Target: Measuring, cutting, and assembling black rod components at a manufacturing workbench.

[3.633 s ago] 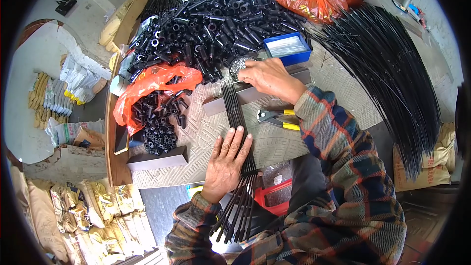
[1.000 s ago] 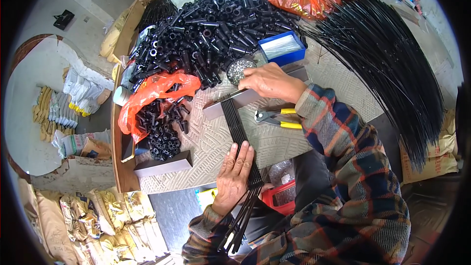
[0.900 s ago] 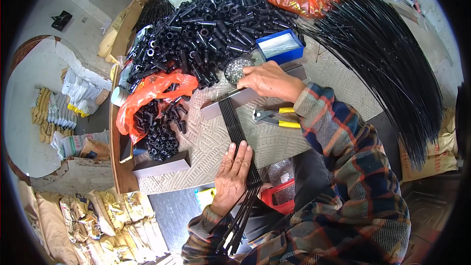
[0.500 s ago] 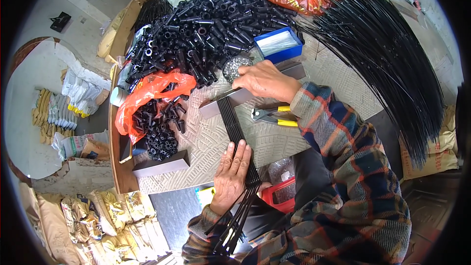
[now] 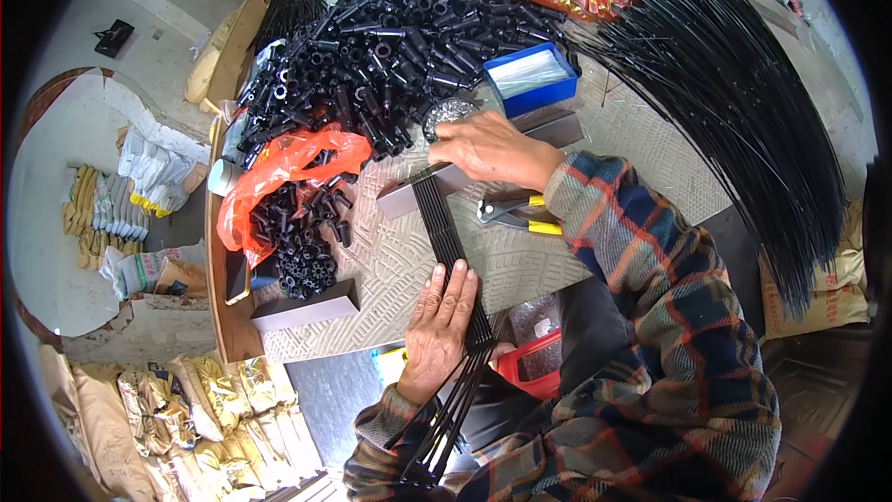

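My left hand [image 5: 439, 330] lies flat with fingers stretched out on a row of thin black rods [image 5: 440, 223]. The rods run side by side up to a grey metal bar [image 5: 398, 202] and fan out over my left sleeve. Just above their far ends is my right hand [image 5: 497, 151], fingers bent and fingertips drawn together, beside a round dish of small shiny metal pieces [image 5: 448, 113]. Whatever it pinches is too small to see. Cutting pliers [image 5: 506, 214] with yellow handles rest on the table to the right of the rods.
Black tubular parts [image 5: 372, 65] form a big heap at the back. A blue box [image 5: 534, 93] holds thin clear strips. Red plastic bags [image 5: 316, 158] lie left and at the back. Long black rods [image 5: 743, 112] cover the right side. Another metal block [image 5: 302, 309] sits near the front edge.
My right hand has shifted slightly left and down, from the dish's edge toward the rods' far ends. The left hand stays on the rods.
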Motion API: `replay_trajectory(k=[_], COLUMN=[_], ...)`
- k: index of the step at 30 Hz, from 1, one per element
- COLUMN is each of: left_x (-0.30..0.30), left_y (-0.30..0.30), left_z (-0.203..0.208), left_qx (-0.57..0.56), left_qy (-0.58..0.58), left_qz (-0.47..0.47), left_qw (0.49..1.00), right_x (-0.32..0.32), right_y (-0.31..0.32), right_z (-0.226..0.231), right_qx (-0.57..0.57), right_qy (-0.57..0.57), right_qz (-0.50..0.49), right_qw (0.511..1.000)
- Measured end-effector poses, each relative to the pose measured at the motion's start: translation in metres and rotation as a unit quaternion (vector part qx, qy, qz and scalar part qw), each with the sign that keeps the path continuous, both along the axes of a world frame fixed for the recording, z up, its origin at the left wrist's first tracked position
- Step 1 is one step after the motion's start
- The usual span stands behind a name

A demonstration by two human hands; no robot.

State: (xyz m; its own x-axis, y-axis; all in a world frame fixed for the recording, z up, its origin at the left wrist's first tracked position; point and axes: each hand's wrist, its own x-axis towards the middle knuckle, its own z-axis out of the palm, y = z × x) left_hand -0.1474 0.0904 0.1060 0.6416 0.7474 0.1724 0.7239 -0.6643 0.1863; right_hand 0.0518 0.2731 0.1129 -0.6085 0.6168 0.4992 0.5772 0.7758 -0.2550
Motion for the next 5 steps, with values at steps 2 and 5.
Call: replay_trajectory(k=[2, 5], left_x=[-0.0001, -0.0002], left_y=[0.0000, -0.0002], left_z=[-0.0002, 0.0004], left_qx=[0.000, -0.002], left_qy=[0.005, 0.004], left_qz=[-0.001, 0.000], left_qw=[1.000, 1.000], right_x=[-0.0049, -0.0039], right_y=[0.0003, -0.0045], right_z=[-0.0041, 0.0024], right_qx=[0.008, -0.024], right_qy=[0.001, -0.047], right_qz=[-0.003, -0.017], right_qw=[1.000, 0.998])
